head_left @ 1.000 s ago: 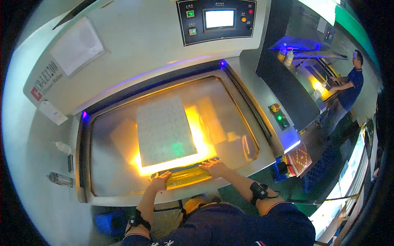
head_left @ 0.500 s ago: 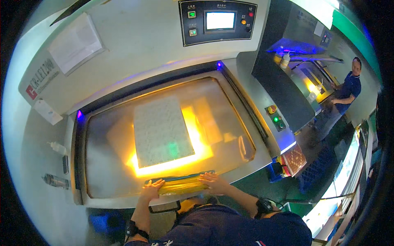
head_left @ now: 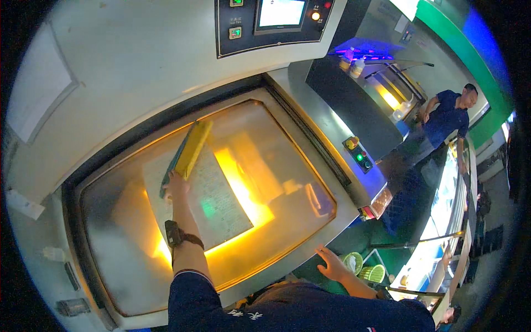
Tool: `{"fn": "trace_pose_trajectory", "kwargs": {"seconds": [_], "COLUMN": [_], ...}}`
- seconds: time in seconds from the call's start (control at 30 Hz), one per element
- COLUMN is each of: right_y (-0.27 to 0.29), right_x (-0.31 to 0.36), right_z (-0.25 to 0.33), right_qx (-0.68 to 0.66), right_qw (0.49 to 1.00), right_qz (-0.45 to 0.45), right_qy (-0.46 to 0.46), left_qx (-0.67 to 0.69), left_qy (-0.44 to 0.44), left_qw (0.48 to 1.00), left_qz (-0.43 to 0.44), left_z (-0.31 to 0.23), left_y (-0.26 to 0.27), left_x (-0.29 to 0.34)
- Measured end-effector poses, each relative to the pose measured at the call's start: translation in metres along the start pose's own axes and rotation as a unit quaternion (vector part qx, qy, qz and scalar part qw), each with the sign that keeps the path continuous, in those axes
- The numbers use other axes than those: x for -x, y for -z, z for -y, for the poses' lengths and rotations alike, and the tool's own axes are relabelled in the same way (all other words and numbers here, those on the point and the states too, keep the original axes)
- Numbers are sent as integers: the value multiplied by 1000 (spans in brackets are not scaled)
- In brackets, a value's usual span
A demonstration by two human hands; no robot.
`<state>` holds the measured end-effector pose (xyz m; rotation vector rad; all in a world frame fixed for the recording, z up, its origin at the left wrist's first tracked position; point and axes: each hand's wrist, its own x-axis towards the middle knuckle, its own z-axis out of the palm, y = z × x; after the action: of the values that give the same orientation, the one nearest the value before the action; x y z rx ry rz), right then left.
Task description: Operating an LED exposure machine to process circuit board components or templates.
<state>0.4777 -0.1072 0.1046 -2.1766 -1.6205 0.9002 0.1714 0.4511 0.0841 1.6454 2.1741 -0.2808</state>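
Note:
My left hand (head_left: 176,187) reaches far over the machine's bed, its fingers closed round the near end of a long yellow bar (head_left: 196,148) with a dark blue-green edge, much like a wide squeegee. The bar lies slantwise over the far left part of a grey rectangular panel (head_left: 227,213), hiding some of it. Bright yellow light glows round the panel through a shiny, film-like surface (head_left: 315,232). My right hand (head_left: 332,264) is off the bed, past its front right edge, with fingers apart and nothing in them.
A raised dark frame (head_left: 310,130) borders the bed. A button box (head_left: 358,155) sits on the right ledge, and a control panel with a screen (head_left: 280,14) is above. At right, a person (head_left: 445,122) stands by another machine. Green baskets (head_left: 371,273) stand below my right hand.
Both hands were on the yellow bar at the front edge. My left hand has carried it to the far part of the panel; my right hand has let go and moved right.

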Motion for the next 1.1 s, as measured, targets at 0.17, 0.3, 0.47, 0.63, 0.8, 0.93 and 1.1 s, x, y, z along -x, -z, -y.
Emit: {"fn": "trace_pose_trajectory", "kwargs": {"seconds": [0.17,0.3,0.47,0.63,0.8,0.93,1.1], "right_y": [19,99,192,217,214,210,185], "right_x": [-24,-58,-136,-201,-222,-229,-213], "right_z": [-3,-15,-124,-169,-146,-198,-185], "right_qx": [-26,57,160,182,219,177,256], "right_qw": [999,989,958,936,903,909,878], "right_qz": [4,-129,-238,-235,-362,-376,-405], "right_qy": [47,37,-29,-186,-78,21,-12], "left_qx": [-51,-91,-81,-104,-69,-52,-49], "left_qy": [-189,-321,-344,-332,-349,-280,-201], "left_qw": [979,942,902,903,928,949,967], "left_qz": [-50,45,247,254,112,137,150], "left_z": [14,23,111,160,191,157,147], "left_y": [-44,-52,-103,-122,-167,-132,-144], "left_x": [-27,91,217,309,330,363,386]}}
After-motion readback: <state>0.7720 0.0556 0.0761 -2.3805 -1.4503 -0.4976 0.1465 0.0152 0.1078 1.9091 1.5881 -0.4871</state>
